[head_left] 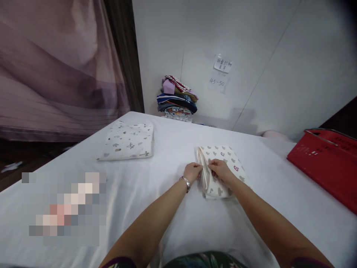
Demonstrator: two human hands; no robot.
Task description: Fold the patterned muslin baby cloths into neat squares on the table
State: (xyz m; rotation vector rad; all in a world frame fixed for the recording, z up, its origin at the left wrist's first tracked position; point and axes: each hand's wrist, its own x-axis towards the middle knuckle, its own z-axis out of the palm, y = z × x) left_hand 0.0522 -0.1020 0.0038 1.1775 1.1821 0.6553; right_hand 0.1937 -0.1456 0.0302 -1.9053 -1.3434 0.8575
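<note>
1. We see a folded cream cloth (pixel 215 188) with grey printed shapes directly beneath the hands, 12 o'clock pointing away from the wearer. Its layered, open edge faces 9 o'clock and runs from about 11 to 5; a forearm covers the near right corner, so we cannot tell which side is longer.

2. We find the left hand (pixel 193 171) at 9 o'clock, pinching the outer layer of that edge. The right hand (pixel 220 169) lies over the cloth, just inside the edge, its thumb and fingertips pinching the upper layer. Both touch the cloth; a narrow gap parts the layers between them.

3. We note a white sheet (pixel 170 160) beneath, lightly wrinkled. A second folded cloth (pixel 129 141) lies flat towards 10 o'clock, well apart; a red basket (pixel 325 163) sits at 3.

4. Beyond, we observe a fabric stack (pixel 177 98) at 11, paper notes (pixel 222 64) on the wall (pixel 167 33) at 12, and a curtain (pixel 61 63) at 10.
</note>
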